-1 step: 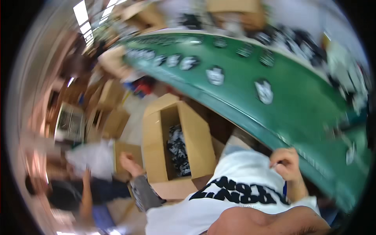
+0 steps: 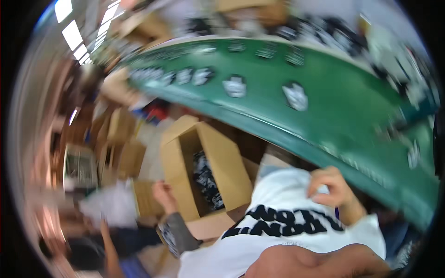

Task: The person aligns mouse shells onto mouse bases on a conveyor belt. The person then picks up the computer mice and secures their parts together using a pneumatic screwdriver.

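Observation:
My left hand (image 2: 165, 197), at the end of a grey sleeve, is raised beside the open cardboard box (image 2: 222, 160); motion blur hides how its fingers lie. Crumpled black and white pieces (image 2: 206, 178) lie inside this box. My right hand (image 2: 338, 187) hovers in front of my white shirt, close to the near edge of the green belt table (image 2: 343, 125). Its fingers are curled towards the thumb, and I cannot make out anything held in them. On the green surface lie flat white pieces with dark edges, among them one piece (image 2: 295, 96) nearest the middle.
A person (image 2: 90, 245) is at the lower left beside a white bag (image 2: 109, 204). Another person's arm (image 2: 118, 88) reaches to the table's far left end. Cardboard boxes (image 2: 132, 157) stand on the left; dark and white items (image 2: 324, 34) are heaped behind the table.
The view has shifted, so the table and its pieces sit further left and the near table edge higher. My left hand appears nearer the box; my right hand remains curled by my shirt.

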Available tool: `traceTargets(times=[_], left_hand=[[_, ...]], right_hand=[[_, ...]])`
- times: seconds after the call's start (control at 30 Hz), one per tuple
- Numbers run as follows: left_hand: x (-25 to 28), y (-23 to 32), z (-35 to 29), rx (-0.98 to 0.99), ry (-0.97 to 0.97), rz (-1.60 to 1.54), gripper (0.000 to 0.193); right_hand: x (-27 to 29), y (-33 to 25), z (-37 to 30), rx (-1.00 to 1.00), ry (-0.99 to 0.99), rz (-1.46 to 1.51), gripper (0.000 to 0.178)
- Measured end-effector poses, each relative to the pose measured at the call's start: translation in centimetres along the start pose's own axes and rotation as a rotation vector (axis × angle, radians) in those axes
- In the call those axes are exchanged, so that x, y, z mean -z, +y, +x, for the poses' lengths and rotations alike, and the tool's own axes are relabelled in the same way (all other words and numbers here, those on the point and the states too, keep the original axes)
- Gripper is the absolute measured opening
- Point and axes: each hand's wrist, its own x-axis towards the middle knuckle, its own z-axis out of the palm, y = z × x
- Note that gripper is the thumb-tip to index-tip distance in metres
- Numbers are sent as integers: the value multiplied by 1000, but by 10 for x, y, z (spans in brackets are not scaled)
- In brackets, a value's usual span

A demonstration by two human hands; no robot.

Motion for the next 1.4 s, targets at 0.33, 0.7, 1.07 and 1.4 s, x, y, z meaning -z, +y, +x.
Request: traceTargets(times=[0.33, 0.7, 1.07, 1.4], left_hand=[[-250, -11, -180, -536, -1632, 639, 31], [-529, 82, -155, -1050, -775, 492, 61], [-685, 77, -71, -934, -803, 525, 57], [-668, 79, -56, -1128, -691, 397, 48]], right_hand=[[15, -50, -62, -270, 217, -279, 8], [67, -29, -62, 498, 824, -1063, 23], [26, 64, -52, 84, 534, -899, 13], [28, 64, -37, -67, 652, -696, 13]])
